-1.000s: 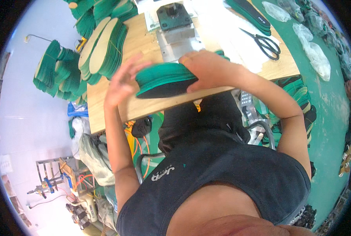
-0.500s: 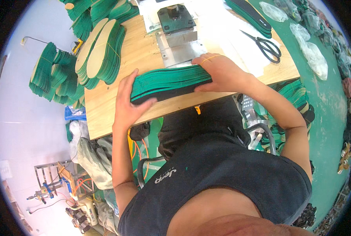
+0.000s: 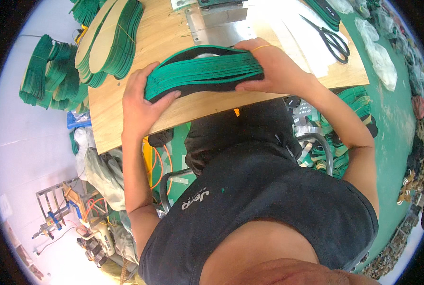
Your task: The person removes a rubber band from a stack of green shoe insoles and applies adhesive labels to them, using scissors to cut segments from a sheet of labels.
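Between my two hands, over the near part of the wooden table, is a stack of green and black shoe insoles (image 3: 200,71), turned on edge. My left hand (image 3: 140,97) grips its left end, thumb on the near side and fingers behind. At the other end my right hand (image 3: 276,69) is wrapped round the stack in the same way. A thin yellow rubber band (image 3: 262,46) lies across that hand. The farthest insole bows away from the others, leaving a gap in the middle. Whether the stack touches the table, I cannot tell.
A metal fixture (image 3: 219,28) stands behind the stack on the wooden table (image 3: 112,114). Black scissors (image 3: 333,43) lie on white paper at the right. Banded beige-and-green insoles (image 3: 114,40) stand at the left. More insoles (image 3: 350,107) are heaped below the table's right side.
The far insole has bowed apart from the stack, where the layers lay close together before. Both hands keep hold of the ends. The table and its things sit higher in the view.
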`<state>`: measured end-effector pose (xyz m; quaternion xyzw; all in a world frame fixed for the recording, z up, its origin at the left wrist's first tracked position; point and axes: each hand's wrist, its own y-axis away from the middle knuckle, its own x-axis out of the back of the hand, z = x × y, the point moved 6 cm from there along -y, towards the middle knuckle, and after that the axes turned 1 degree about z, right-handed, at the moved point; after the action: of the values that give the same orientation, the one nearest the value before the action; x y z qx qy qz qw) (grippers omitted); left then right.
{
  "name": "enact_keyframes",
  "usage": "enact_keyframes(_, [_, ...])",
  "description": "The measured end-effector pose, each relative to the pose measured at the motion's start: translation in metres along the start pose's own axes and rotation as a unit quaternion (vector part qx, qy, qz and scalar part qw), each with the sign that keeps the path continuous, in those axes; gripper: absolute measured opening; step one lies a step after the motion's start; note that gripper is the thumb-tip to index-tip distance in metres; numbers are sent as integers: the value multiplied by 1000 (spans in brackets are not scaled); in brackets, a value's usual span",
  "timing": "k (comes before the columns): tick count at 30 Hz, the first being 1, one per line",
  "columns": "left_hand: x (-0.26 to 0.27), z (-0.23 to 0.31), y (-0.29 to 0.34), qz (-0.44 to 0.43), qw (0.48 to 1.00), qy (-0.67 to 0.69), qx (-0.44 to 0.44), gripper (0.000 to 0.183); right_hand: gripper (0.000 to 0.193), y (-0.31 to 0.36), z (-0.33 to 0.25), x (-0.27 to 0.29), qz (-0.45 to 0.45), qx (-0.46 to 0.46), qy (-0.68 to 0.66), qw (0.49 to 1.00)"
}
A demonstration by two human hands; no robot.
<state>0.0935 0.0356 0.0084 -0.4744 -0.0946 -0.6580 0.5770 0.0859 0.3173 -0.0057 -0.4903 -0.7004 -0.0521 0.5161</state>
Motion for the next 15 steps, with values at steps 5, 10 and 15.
enact_keyframes(5, [9,6,1,44,992,-38,-116,60,63,7,5,2,22,12,-6,1000])
enact_keyframes(10, [-1,1,1,13,992,-9,-123,63,71,16,8,-1,11,-10,-11,1000])
enact_keyframes(15, [2,-6,1,33,998,25,-57,62,66,18,17,5,-8,0,-19,1000])
